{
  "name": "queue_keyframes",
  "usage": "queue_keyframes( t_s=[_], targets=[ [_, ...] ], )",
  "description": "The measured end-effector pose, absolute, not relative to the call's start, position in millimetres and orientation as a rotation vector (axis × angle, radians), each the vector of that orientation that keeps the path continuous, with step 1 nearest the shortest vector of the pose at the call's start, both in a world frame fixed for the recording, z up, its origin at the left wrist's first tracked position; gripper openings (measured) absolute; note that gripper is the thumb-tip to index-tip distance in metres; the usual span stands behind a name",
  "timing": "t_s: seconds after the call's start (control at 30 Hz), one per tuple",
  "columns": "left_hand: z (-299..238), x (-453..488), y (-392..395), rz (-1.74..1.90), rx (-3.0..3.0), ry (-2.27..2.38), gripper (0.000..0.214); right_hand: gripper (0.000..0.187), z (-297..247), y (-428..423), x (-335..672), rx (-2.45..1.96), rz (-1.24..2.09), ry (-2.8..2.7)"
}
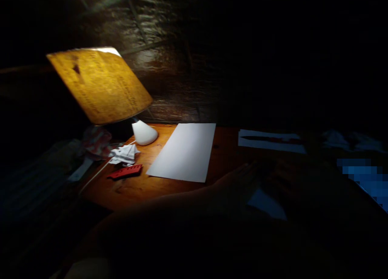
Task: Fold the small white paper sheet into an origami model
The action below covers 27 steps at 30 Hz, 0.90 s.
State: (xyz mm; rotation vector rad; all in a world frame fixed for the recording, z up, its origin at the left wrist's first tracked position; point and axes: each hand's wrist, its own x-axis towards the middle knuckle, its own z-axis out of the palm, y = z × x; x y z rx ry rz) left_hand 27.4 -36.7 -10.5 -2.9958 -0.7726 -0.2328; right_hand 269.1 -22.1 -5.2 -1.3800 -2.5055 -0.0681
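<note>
Across the worktop (121,190), starting at the left, you have a lamp (100,85) with a yellow shade, then crumpled paper (124,154) and a red strip (125,171). Next comes a large white sheet (182,152), its long axis running from lower left to upper right. Your left hand (235,188), judging by the forearm entering from the lower left, lies open just right of the sheet's near corner, beside a pale paper scrap (266,204). Shadow hides whether they touch. A printed sheet (271,141) lies beyond, upper right. Your right hand doesn't show.
</note>
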Motion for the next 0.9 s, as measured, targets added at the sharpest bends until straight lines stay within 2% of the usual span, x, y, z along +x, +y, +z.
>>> queue_keyframes(
  t_s=[0.13, 0.3, 0.43, 0.63, 0.9],
  targets=[
    [-4.4, 16.2, -27.9, -0.378, -3.124, -0.852, 0.093, 0.038, 36.8, -13.8, 246.2, -1.532, -0.044, -2.687],
    [2.8, 10.4, -22.4, -0.432, -3.131, -1.058, 0.093, 0.023, 36.1, -4.1, 244.3, -1.481, 0.023, -2.603],
    [7.0, 10.5, -21.7, -0.492, -3.034, -1.157, 0.074, 0.027, 20.5, -7.0, 257.8, -1.428, 0.274, -2.419],
    [10.7, 6.0, -13.3, -0.462, -2.830, -1.252, 0.045, 0.039, 14.6, -8.8, 261.6, -1.285, 0.443, -2.415],
    [3.9, 5.4, -6.6, -0.627, -2.887, -1.401, 0.034, 0.022, 15.1, -3.8, 260.6, -1.291, 0.515, -2.381]
  ],
)
